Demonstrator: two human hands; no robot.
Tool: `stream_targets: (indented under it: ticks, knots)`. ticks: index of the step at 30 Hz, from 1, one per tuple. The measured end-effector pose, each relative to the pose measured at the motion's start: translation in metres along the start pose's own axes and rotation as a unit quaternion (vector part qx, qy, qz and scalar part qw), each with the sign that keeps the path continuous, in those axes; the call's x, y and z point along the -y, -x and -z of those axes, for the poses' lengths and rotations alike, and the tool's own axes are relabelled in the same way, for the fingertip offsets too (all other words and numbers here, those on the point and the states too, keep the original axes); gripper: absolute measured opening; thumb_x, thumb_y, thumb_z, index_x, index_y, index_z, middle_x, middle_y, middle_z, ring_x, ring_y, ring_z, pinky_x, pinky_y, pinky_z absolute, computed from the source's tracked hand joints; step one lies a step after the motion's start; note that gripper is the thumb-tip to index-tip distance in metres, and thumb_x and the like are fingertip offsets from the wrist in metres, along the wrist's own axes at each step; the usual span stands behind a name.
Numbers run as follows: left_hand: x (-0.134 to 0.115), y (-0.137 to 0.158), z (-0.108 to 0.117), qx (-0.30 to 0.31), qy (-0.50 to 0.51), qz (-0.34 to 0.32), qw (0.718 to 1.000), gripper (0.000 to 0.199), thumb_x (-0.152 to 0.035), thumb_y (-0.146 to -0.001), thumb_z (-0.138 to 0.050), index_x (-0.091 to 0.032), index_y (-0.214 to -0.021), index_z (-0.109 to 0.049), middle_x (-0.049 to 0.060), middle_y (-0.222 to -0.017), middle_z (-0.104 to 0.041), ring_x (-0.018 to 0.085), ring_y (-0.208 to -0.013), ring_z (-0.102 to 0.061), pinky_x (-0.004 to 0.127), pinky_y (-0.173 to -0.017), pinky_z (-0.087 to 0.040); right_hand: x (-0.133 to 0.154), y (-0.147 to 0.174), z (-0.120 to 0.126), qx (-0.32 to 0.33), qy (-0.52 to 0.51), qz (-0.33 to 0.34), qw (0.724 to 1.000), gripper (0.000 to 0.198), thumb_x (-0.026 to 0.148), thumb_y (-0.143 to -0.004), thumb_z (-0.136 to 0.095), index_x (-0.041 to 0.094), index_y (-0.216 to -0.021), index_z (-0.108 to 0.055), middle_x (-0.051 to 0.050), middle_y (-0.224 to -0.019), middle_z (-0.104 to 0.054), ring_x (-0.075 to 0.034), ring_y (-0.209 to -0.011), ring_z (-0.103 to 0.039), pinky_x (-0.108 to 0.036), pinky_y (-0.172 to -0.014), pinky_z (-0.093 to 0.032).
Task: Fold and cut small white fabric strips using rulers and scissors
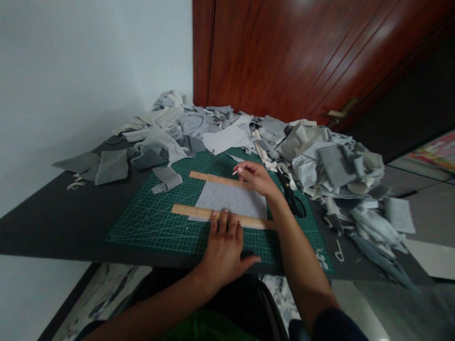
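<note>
My left hand (223, 246) lies flat, fingers stretched out, pressing on the near wooden ruler (190, 210). That ruler crosses the lower part of a grey piece of fabric (231, 196) on the green cutting mat (149, 222). A second wooden ruler (213, 178) lies along the fabric's far edge. Above this far ruler, my right hand (254, 177) is closed in a pinch around a small white stick, which looks like a piece of chalk (234, 173). Black-handled scissors (295, 201) rest on the mat to the right of my right forearm.
Heaped fabric scraps (167, 123) cover the back of the dark table (46, 222), with another tall pile (330, 156) at the right. A small grey scrap (167, 177) lies on the mat's left side. Behind stand a white wall (71, 71) and a reddish wooden door (284, 57).
</note>
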State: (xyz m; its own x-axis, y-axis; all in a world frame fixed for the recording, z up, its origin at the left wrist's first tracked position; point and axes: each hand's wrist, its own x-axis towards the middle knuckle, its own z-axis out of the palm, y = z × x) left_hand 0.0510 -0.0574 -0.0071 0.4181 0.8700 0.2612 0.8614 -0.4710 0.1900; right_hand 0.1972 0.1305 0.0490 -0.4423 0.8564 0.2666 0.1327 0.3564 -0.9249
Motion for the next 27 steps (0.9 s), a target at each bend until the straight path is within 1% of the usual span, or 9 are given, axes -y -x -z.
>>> stream_targets:
  ticks: [2, 4, 8, 12, 14, 16, 20, 23, 27]
  knots:
    - [0.000, -0.001, 0.001, 0.007, -0.002, -0.001, 1.000, 0.099, -0.084, -0.083, -0.053, -0.002, -0.136, -0.061, 0.028, -0.147, -0.053, 0.048, -0.144, -0.038, 0.066, -0.122, -0.017, -0.002, 0.001, 0.011, -0.003, 0.004, -0.013, 1.000, 0.045, 0.065, -0.086, -0.069, 0.020, -0.096, -0.071, 0.003, -0.068, -0.060, -0.012, -0.060, -0.054, -0.025, -0.058, -0.041]
    - [0.000, -0.002, 0.002, 0.010, -0.004, 0.000, 1.000, 0.098, -0.084, -0.082, -0.055, -0.002, -0.136, -0.061, 0.028, -0.147, -0.054, 0.048, -0.144, -0.039, 0.066, -0.122, -0.017, -0.004, 0.001, 0.016, -0.001, 0.006, -0.027, 1.000, 0.046, 0.066, -0.086, -0.068, 0.021, -0.097, -0.070, 0.004, -0.067, -0.059, -0.012, -0.059, -0.053, -0.025, -0.057, -0.040]
    - [0.000, -0.003, 0.003, 0.008, -0.004, 0.004, 1.000, 0.099, -0.083, -0.081, -0.058, -0.001, -0.135, -0.061, 0.028, -0.147, -0.054, 0.048, -0.145, -0.037, 0.065, -0.123, -0.018, -0.006, 0.000, 0.010, 0.007, 0.011, -0.020, 1.000, 0.045, 0.064, -0.086, -0.069, 0.021, -0.096, -0.069, 0.003, -0.071, -0.061, -0.012, -0.061, -0.052, -0.025, -0.059, -0.042]
    - [0.001, -0.003, 0.003, 0.015, -0.002, 0.004, 1.000, 0.098, -0.083, -0.082, -0.057, -0.001, -0.136, -0.061, 0.028, -0.146, -0.054, 0.048, -0.145, -0.037, 0.065, -0.122, -0.019, -0.007, -0.003, -0.013, 0.039, -0.003, -0.020, 0.999, 0.039, 0.058, -0.087, -0.071, 0.020, -0.098, -0.069, 0.000, -0.081, -0.067, -0.012, -0.064, -0.053, -0.026, -0.063, -0.046]
    - [0.000, -0.003, 0.003, 0.017, -0.005, 0.005, 1.000, 0.099, -0.083, -0.083, -0.055, -0.001, -0.137, -0.061, 0.028, -0.147, -0.054, 0.049, -0.145, -0.037, 0.065, -0.122, -0.019, -0.008, -0.002, -0.031, 0.056, -0.015, -0.010, 0.998, 0.033, 0.052, -0.088, -0.071, 0.020, -0.098, -0.069, -0.002, -0.087, -0.070, -0.013, -0.066, -0.055, -0.027, -0.064, -0.047]
    - [-0.001, -0.001, 0.002, 0.015, -0.005, 0.005, 1.000, 0.101, -0.084, -0.083, -0.054, 0.000, -0.137, -0.060, 0.029, -0.148, -0.053, 0.049, -0.145, -0.037, 0.066, -0.122, -0.019, -0.008, 0.001, -0.053, 0.070, -0.016, 0.009, 0.997, 0.024, 0.043, -0.091, -0.071, 0.020, -0.097, -0.071, -0.002, -0.088, -0.071, -0.014, -0.069, -0.057, -0.028, -0.066, -0.048]
    - [-0.002, 0.003, -0.002, -0.003, 0.001, 0.001, 1.000, 0.104, -0.087, -0.081, -0.053, -0.001, -0.139, -0.059, 0.028, -0.148, -0.052, 0.048, -0.146, -0.036, 0.063, -0.123, -0.018, -0.004, 0.013, -0.090, 0.124, 0.046, 0.052, 0.990, 0.010, 0.026, -0.094, -0.066, 0.019, -0.096, -0.073, -0.003, -0.091, -0.072, -0.017, -0.084, -0.064, -0.030, -0.077, -0.050]
    - [-0.002, 0.005, -0.003, -0.002, 0.003, 0.006, 1.000, 0.104, -0.087, -0.080, -0.054, -0.002, -0.139, -0.058, 0.028, -0.147, -0.053, 0.048, -0.145, -0.037, 0.064, -0.123, -0.019, 0.002, 0.019, -0.101, 0.136, 0.115, 0.092, 0.980, 0.012, 0.020, -0.097, -0.062, 0.020, -0.095, -0.074, -0.004, -0.092, -0.071, -0.018, -0.088, -0.065, -0.031, -0.082, -0.051]
    - [-0.002, 0.006, 0.000, 0.012, 0.008, 0.006, 1.000, 0.102, -0.088, -0.080, -0.053, -0.002, -0.134, -0.061, 0.028, -0.144, -0.056, 0.048, -0.142, -0.041, 0.064, -0.123, -0.018, 0.006, 0.022, -0.101, 0.150, 0.165, 0.130, 0.966, 0.017, 0.017, -0.100, -0.056, 0.020, -0.097, -0.073, -0.005, -0.092, -0.068, -0.019, -0.089, -0.064, -0.032, -0.084, -0.051]
